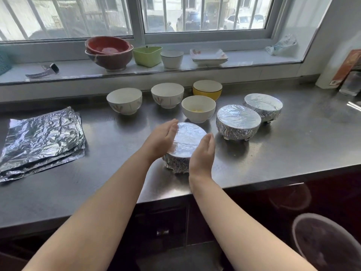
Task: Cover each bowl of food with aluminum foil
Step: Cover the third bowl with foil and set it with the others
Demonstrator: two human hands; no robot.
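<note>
A steel counter (273,153) is seen running beneath a barred window (205,14). At its left end a stack of foil sheets (43,141) is laid flat. Near the front edge a foil-covered bowl (184,141) is flanked by both hands: the left hand (163,140) is set against its left side and the right hand (202,155) against its right, each with fingers straight and together, palms turned inward (whether the palms are actually pressed on the foil cannot be told). To the right, two more wrapped bowls (238,122) (262,106) are placed side by side. Behind the hands, four uncovered bowls are found: a white bowl (198,108) with something yellow inside, a yellow bowl (207,89), and two patterned white bowls (167,94) (124,100). On the sill, stacked red bowls (108,51), a green dish (147,55) and a watch (44,70) are kept.
</note>
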